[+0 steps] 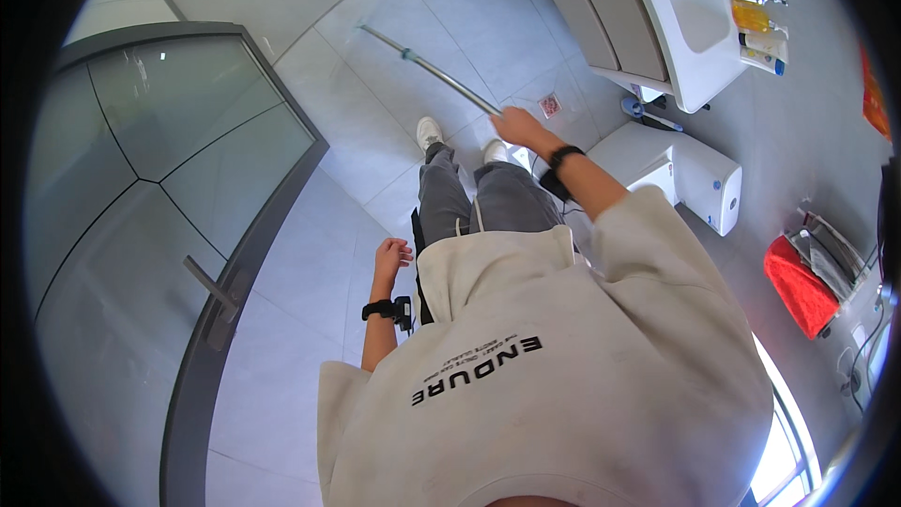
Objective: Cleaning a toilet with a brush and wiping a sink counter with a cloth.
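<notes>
A metal pole [450, 81] with a pale green collar slants over the tiled floor [394, 91], its far end at the upper left. My right hand [519, 128] is closed around the near end of this pole, above my white shoes. What the far end carries cannot be made out. Beside my left hip hangs my left hand [393, 258], fingers loosely curled, with no object seen in it. Both wrists wear black straps, and a small black device is on the left one.
On the left stands a framed glass door [162, 134] with a metal handle [211, 289]. To the right are a washbasin cabinet [605, 7], a white toilet [658, 162] and a red towel [799, 285] on a wall rack. A floor drain [550, 105] lies near the pole.
</notes>
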Available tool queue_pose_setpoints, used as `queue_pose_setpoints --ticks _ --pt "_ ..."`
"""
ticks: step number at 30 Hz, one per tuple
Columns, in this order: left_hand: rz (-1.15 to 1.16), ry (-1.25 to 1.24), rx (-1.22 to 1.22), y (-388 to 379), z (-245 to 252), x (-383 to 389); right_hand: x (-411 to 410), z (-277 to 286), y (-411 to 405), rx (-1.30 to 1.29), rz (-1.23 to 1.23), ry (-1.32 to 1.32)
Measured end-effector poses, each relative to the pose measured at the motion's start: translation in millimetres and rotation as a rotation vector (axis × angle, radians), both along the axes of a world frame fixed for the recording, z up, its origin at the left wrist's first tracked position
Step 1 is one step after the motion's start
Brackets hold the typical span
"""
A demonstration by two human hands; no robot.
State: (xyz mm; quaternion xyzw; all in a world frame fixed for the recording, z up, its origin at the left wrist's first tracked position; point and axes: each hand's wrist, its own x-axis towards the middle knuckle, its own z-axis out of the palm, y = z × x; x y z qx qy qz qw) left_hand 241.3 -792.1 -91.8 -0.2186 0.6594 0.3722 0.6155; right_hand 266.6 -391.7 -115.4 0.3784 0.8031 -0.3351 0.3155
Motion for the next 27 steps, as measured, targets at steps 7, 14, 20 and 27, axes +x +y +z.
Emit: queue_pose_setpoints --ticks 7,14,20,27 --pt "0.113 0.205 -0.036 -1 45 5 -5 -18 29 0.013 0.034 -0.163" --pt "0.014 0.152 -0.134 -10 38 79 217 -33 104 0.121 0.041 -0.219" --pt "-0.395 0.205 -0.043 33 55 152 420 35 149 0.124 -0.006 -0.452" --pt "-0.608 0.35 -0.06 63 86 181 597 61 190 0.262 0.031 -0.572"
